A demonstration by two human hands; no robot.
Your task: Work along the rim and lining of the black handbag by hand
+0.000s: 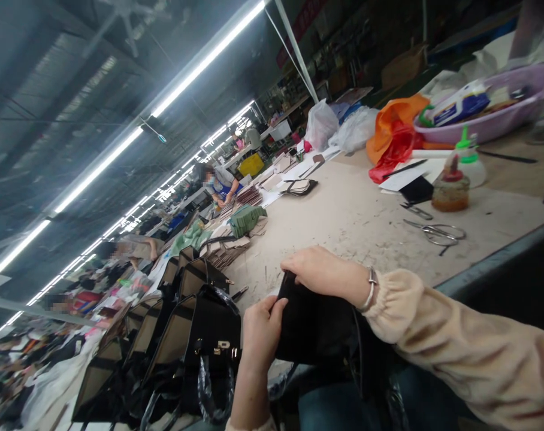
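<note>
A black handbag rests at the table's near edge, over my lap, its dark inside hard to make out. My left hand is closed on the bag's left edge, thumb against the black material. Higher up, my right hand grips the same bag's upper corner with bent fingers. The two hands are a short way apart along that edge. Just left of my left hand stands another black handbag with a gold clasp and plastic-wrapped handles.
Several black-and-tan bags stand in rows at left. Scissors, a glue jar, a green-tipped bottle and a purple basin are on the right of the table. Green cloth and stacked pieces lie farther back. Other people work beyond.
</note>
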